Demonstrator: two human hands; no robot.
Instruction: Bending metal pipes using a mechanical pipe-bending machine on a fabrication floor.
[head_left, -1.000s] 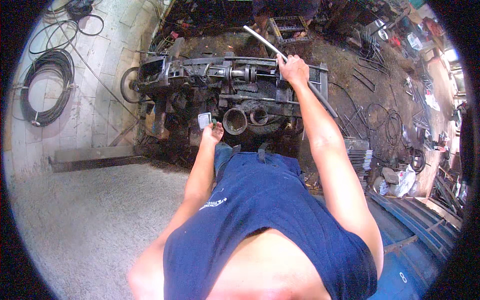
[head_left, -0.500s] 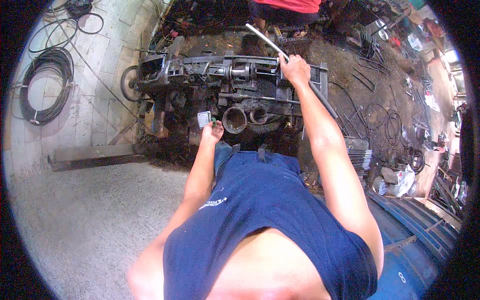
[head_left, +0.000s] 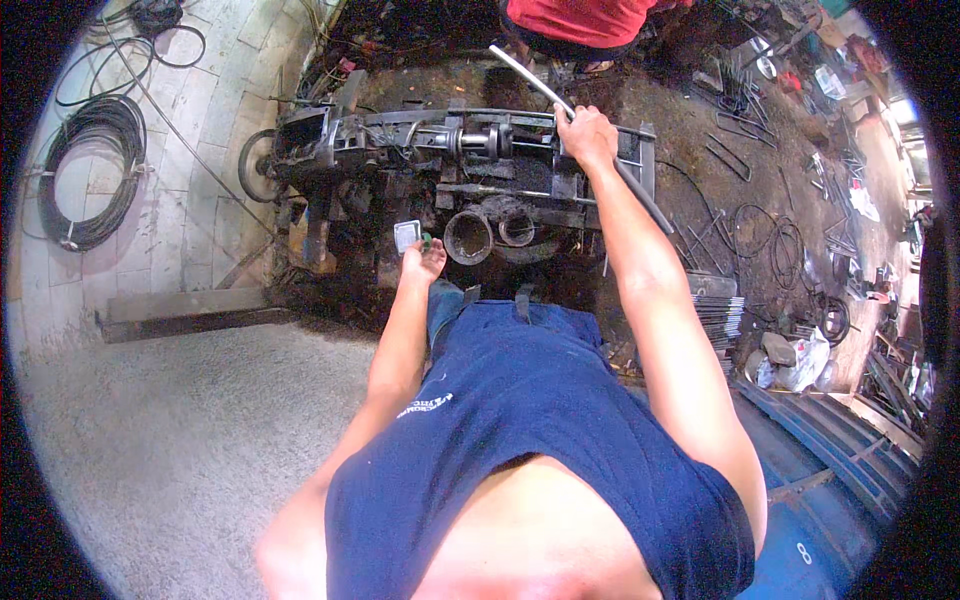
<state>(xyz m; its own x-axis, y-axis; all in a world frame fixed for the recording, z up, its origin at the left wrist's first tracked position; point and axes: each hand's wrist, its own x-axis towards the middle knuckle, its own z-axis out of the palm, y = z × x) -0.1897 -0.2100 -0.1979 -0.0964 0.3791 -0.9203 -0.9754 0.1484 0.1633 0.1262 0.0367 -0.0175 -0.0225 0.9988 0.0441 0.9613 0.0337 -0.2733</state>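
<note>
My right hand [head_left: 590,137] is closed round a long metal rod [head_left: 528,74]. The rod slants from the upper left, bright and silvery at that end, down to a darker end past my wrist. It passes over the right part of a greasy bench machine [head_left: 483,140] with shafts and a metal frame. Left of the machine's two round openings, my left hand [head_left: 426,260] has its fingers curled at a small green piece [head_left: 427,241]. That piece sits beside a pale square plate [head_left: 407,236]; whether they are joined is too small to tell.
Another person in a red top [head_left: 575,22] is beyond the machine. A black cable coil [head_left: 92,172] lies on pale tiles at left. Bent rods [head_left: 728,158] and loose wire [head_left: 770,240] litter the dark floor at right, near stacked metal bars [head_left: 715,318] and blue ribbed sheeting [head_left: 815,440].
The person in red has shifted and leans farther into view. My hands and the rod stay nearly in place.
</note>
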